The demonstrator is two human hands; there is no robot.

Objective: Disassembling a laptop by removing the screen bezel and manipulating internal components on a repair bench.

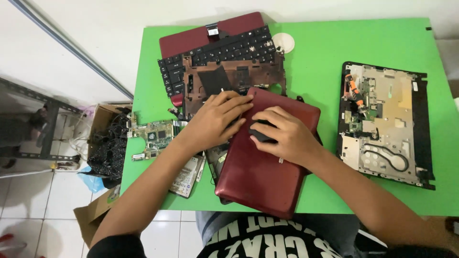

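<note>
Resting on dark red laptop lid (265, 172) at green table (315, 67) near edge | left hand (215, 119) lying flat, fingers spread on lid's upper corner, gripping nothing; right hand (282, 134) curling over small black part (260, 135) on lid | black keyboard (220, 52) and brown frame (234, 79) lying behind; opened laptop base (387, 124) sitting well apart at right; circuit board (155, 136) lying at left

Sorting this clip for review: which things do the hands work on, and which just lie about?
In hand:
- red laptop lid, under both hands
- small black part, under right hand
- left hand on the lid's edge

Lying about:
- keyboard
- brown laptop frame
- opened laptop base
- green circuit board
- hard drive
- cardboard box of cables
</note>
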